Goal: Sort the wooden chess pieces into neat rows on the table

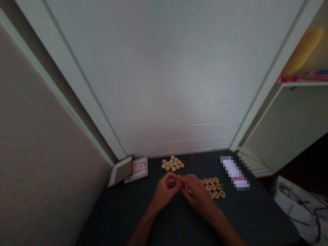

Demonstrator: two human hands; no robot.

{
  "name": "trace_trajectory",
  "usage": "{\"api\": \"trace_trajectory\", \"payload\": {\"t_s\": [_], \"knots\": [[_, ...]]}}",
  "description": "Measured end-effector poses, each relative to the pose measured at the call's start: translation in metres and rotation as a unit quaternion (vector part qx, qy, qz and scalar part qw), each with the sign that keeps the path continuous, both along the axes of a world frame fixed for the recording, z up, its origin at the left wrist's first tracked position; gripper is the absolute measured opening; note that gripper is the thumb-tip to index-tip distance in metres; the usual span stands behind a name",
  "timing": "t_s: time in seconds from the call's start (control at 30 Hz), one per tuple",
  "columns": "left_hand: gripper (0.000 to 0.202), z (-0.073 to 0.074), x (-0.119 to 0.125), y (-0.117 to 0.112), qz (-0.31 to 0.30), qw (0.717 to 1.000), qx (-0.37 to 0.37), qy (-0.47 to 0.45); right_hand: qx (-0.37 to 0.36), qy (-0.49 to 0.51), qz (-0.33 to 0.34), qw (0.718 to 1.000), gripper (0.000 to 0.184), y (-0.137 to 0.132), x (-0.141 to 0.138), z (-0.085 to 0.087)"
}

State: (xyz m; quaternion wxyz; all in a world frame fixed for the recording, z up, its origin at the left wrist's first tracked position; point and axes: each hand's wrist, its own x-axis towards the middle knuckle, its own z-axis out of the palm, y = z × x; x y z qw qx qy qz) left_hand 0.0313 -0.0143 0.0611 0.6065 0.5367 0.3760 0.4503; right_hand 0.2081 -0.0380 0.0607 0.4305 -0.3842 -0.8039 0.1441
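My left hand [166, 189] and my right hand [195, 192] meet over the middle of a dark table [133, 212]. Both have their fingers curled, pinching small round wooden game pieces [188, 190] between them. A cluster of several blank-faced wooden discs [172, 163] lies at the table's far edge, just beyond my left hand. Several discs with red markings [213, 187] lie face up to the right of my right hand.
A wooden box lid [121, 171] leans at the far left corner, with a folded white sheet printed in red [137, 168] beside it. A blurred white item [234, 172] lies at the far right. White door ahead; shelf and bag with cables at right.
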Motion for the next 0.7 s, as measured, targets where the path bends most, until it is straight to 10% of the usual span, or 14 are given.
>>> {"api": "trace_trajectory", "payload": {"t_s": [0.33, 0.7], "knots": [[0.024, -0.029, 0.010, -0.073, 0.058, 0.997, -0.034, 0.044, -0.035, 0.043, -0.071, 0.996, 0.029, -0.066, -0.004, -0.049], [0.024, -0.042, 0.022, -0.084, 0.079, 0.993, 0.005, 0.091, -0.040, 0.053, -0.075, 0.995, 0.034, -0.076, 0.002, -0.069]]}}
